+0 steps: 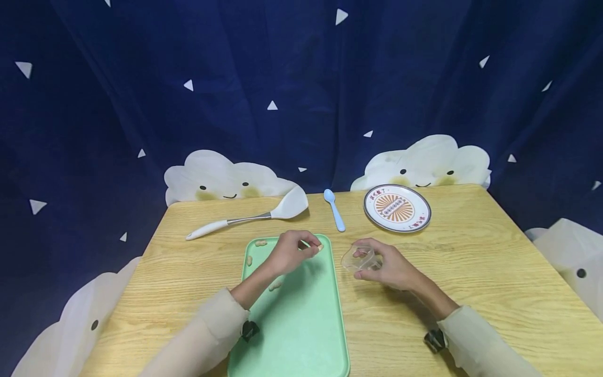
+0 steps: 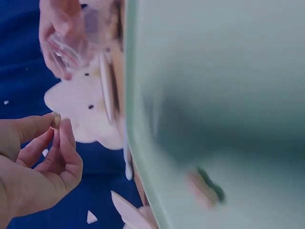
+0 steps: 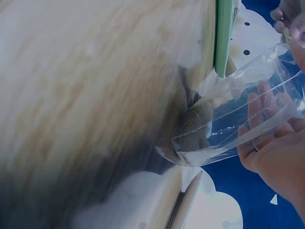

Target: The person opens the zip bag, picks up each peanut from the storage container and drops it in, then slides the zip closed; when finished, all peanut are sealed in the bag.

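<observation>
Between thumb and fingertips, my left hand [image 1: 291, 254] pinches a peanut [image 2: 56, 120] above the far right corner of the green tray [image 1: 306, 335]. Just right of the tray, my right hand [image 1: 388, 266] grips a clear plastic bag [image 3: 238, 114] around its upper part, its mouth spread. Brownish pieces that look like peanuts lie in the bottom of the bag, partly blurred by the plastic. On the tray's left side lie a peanut near the far corner [image 1: 260, 243], another peanut by the rim [image 1: 249, 260] and a third peanut [image 1: 275, 286] near the left forearm.
Behind the tray lies a white spatula [image 1: 289, 204] with its handle pointing left. A light blue spoon [image 1: 335, 209] lies right of it, then a white patterned plate [image 1: 397, 208]. The wooden table [image 1: 494, 262] ends at a dark blue curtain [image 1: 301, 78].
</observation>
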A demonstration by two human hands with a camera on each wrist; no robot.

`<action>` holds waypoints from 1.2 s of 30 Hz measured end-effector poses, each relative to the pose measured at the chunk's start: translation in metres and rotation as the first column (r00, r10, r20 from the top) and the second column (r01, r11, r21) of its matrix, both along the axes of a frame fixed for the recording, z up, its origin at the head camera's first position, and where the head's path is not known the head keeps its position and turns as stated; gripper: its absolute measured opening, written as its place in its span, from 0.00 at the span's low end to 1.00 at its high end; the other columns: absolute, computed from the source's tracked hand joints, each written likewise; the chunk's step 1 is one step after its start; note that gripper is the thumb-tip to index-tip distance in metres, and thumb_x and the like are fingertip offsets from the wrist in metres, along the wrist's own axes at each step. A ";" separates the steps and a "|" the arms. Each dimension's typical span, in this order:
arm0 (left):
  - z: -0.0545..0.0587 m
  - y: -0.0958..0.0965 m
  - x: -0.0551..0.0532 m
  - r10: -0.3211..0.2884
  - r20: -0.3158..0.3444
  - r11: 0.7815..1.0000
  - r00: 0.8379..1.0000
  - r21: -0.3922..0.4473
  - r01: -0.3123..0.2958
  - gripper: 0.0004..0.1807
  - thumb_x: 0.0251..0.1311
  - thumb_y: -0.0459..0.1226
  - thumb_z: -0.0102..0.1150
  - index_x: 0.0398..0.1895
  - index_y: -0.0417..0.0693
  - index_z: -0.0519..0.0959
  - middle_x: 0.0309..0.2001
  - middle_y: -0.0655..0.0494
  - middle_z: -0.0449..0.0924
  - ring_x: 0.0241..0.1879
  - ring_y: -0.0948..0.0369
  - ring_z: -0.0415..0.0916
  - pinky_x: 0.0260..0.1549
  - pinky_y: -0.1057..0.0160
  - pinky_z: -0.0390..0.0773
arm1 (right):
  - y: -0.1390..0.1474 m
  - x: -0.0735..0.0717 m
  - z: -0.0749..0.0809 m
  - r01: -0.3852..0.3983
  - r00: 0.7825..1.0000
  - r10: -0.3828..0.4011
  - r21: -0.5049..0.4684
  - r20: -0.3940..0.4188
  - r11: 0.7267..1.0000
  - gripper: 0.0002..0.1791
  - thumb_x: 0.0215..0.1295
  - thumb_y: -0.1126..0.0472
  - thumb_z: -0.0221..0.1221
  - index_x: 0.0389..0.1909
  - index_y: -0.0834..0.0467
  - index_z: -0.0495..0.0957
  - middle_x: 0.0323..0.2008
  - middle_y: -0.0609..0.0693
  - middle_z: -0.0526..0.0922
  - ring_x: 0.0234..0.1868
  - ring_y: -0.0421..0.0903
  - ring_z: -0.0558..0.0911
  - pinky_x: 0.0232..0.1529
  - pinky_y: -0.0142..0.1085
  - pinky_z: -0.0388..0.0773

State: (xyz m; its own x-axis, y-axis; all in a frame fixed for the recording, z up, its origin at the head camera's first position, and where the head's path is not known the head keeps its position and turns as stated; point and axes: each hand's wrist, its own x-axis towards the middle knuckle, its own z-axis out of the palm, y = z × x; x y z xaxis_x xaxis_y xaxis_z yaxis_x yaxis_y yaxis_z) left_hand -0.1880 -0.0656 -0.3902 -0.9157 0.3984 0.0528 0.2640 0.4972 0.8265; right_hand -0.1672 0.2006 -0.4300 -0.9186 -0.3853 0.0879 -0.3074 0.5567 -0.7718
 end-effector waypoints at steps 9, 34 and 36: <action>0.006 0.038 0.004 -0.087 0.052 0.992 0.995 0.092 0.082 0.05 0.57 0.31 0.62 0.35 0.41 0.84 0.33 0.49 0.84 0.26 0.65 0.80 0.25 0.70 0.76 | 0.001 0.000 -0.001 -0.013 1.000 0.013 -0.026 0.000 1.000 0.34 0.48 0.47 0.71 0.57 0.50 0.72 0.44 0.48 0.83 0.48 0.49 0.79 0.46 0.41 0.73; -0.002 0.017 0.002 -0.067 -0.007 0.997 0.998 0.038 0.067 0.06 0.58 0.35 0.62 0.37 0.45 0.84 0.33 0.55 0.84 0.34 0.64 0.79 0.33 0.69 0.77 | 0.000 -0.001 -0.001 -0.008 1.000 0.008 -0.032 0.009 0.999 0.36 0.47 0.47 0.71 0.59 0.51 0.71 0.46 0.48 0.83 0.50 0.49 0.79 0.47 0.41 0.73; -0.005 0.009 0.003 -0.058 0.011 0.998 0.998 0.035 0.058 0.06 0.58 0.35 0.62 0.38 0.45 0.84 0.34 0.55 0.84 0.34 0.65 0.79 0.34 0.68 0.77 | -0.001 -0.001 -0.001 -0.006 1.000 0.006 -0.026 0.008 1.000 0.36 0.47 0.47 0.71 0.59 0.51 0.71 0.45 0.47 0.83 0.49 0.49 0.79 0.47 0.40 0.73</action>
State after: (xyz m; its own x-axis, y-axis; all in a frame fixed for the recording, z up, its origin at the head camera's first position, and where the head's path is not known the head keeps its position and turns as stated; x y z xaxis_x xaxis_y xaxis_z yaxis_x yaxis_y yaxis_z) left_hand -0.1852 -0.0564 -0.3948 -0.8917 0.4489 0.0571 0.2818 0.4520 0.8463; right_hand -0.1680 0.2000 -0.4313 -0.9171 -0.3883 0.0904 -0.3041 0.5347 -0.7884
